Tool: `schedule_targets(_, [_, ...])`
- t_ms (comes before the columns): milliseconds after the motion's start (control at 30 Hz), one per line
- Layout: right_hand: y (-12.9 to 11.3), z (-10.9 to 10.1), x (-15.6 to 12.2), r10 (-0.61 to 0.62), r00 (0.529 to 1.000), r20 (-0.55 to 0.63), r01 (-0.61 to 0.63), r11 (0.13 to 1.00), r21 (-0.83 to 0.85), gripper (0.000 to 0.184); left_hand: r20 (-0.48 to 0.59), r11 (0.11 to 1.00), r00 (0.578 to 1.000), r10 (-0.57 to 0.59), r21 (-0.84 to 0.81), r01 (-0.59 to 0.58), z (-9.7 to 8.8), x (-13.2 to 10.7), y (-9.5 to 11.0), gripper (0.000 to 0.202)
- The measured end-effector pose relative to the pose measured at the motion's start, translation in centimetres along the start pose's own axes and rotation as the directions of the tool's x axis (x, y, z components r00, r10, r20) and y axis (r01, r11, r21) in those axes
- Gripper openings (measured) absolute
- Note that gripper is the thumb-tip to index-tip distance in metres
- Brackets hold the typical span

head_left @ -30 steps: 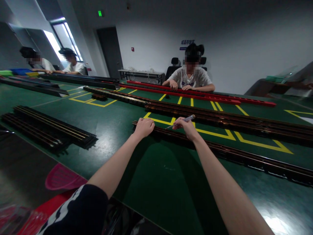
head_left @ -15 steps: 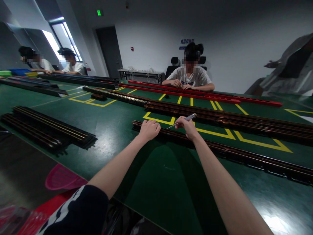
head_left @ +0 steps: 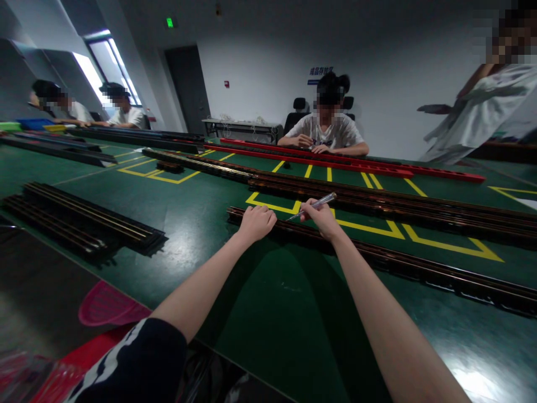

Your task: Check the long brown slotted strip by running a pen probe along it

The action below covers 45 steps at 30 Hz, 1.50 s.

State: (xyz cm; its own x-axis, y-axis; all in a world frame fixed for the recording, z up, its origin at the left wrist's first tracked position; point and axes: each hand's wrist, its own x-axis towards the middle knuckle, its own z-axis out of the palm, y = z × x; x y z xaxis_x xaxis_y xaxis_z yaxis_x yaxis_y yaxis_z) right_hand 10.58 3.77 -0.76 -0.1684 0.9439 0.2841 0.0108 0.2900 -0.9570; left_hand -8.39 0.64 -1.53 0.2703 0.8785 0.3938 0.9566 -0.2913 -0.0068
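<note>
A long dark rail with copper strips lies across the green table in front of me. My left hand is curled into a fist with its fingers resting on the rail near its left end. My right hand pinches a slim screwdriver with a clear handle, its tip pointing left and down toward the rail between my hands.
More long dark rails and red rails lie further back. A stack of short rails sits at the left. A seated person faces me; two others sit far left; another person stands at right. A pink object lies near me.
My left hand slid a little to the right along the rail. The person at the right edge has come further into view. My right hand with the screwdriver has barely moved.
</note>
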Motion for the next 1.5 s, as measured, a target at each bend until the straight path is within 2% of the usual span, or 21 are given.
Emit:
schedule_targets(333, [-0.3, 0.1, -0.3, -0.031, 0.999, 0.035, 0.032, 0.999, -0.032, 0.036, 0.015, 1.000, 1.000, -0.006, 0.000, 0.006, -0.3, 0.0, 0.1, 0.042])
schedule_targets(600, [0.1, -0.1, -0.1, 0.005, 1.000, -0.025, -0.007, 0.996, -0.089, 0.027, 0.004, 1.000, 1.000, 0.004, -0.011, -0.004, -0.2, 0.0, 0.0, 0.042])
schedule_targets(1033, [-1.4, 0.1, -0.4, 0.075, 0.997, -0.015, -0.074, 0.997, 0.026, 0.018, 0.010, 1.000, 1.000, 0.002, 0.007, -0.002, -0.1, -0.1, 0.0, 0.041])
schedule_targets(1500, [-1.2, -0.2, -0.2, 0.084, 0.996, -0.037, -0.080, 0.993, 0.081, 0.020, 0.013, 1.000, 1.000, 0.004, -0.011, -0.003, -0.2, -0.1, 0.0, 0.042])
